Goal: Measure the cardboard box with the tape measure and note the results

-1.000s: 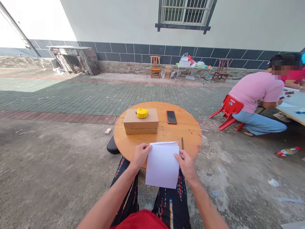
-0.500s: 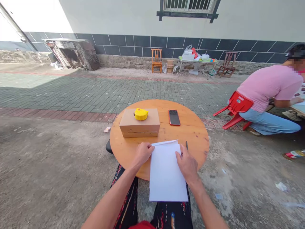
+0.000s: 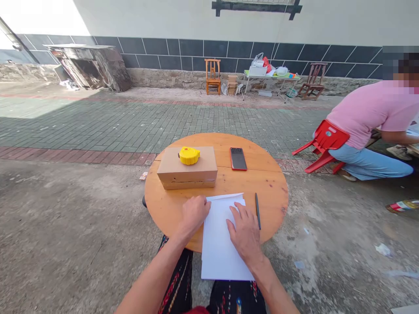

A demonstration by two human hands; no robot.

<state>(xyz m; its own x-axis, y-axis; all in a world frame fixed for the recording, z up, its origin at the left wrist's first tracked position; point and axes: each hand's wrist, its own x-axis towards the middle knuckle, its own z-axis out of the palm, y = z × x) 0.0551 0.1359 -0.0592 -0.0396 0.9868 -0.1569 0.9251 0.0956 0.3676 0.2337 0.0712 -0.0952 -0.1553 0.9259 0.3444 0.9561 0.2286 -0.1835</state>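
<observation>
A white sheet of paper (image 3: 218, 244) lies on the near edge of the round wooden table (image 3: 268, 187) and hangs over it toward my lap. My left hand (image 3: 194, 214) rests at the sheet's upper left corner, fingers curled onto its edge. My right hand (image 3: 245, 231) lies flat on the sheet with its fingers stretched out. A black pen (image 3: 257, 210) lies just right of the paper.
A cardboard box (image 3: 187, 170) with a yellow tape measure (image 3: 189, 155) on top sits at the table's far left, a red-cased phone (image 3: 238, 158) at the far middle. A person in pink sits on a red chair (image 3: 322, 141) at right.
The paper has come down flat onto the table. My right hand slid from the sheet's right edge onto its middle and opened flat. My view tilted down.
</observation>
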